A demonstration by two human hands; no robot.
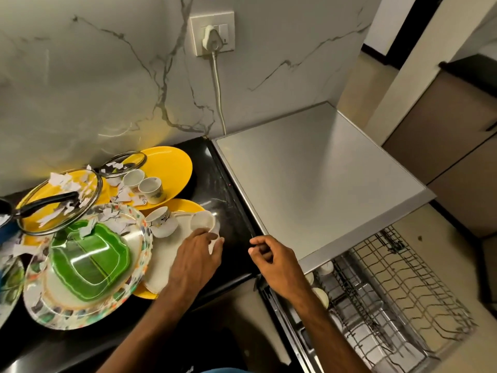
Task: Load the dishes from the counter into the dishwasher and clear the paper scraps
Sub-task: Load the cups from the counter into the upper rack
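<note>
Rack (pixel 398 278), lower right: few cups (pixel 321 296) in, mostly bare | bench (pixel 231 200), left: plates (pixel 172 162), lids (pixel 61 203) still piled, your bulk remains | scraps (pixel 63 181) uncleared | left hand (pixel 196 257) fingers hold cup (pixel 202 221), centre | right hand (pixel 271 261) fingers loosely curled, empty.

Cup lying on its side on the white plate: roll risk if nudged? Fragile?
Likely rolls: the cup lies on its round side on the smooth white plate. Looks like glazed ceramic, so probably stiff and chippable. Probably light, being small beside the left hand.
</note>
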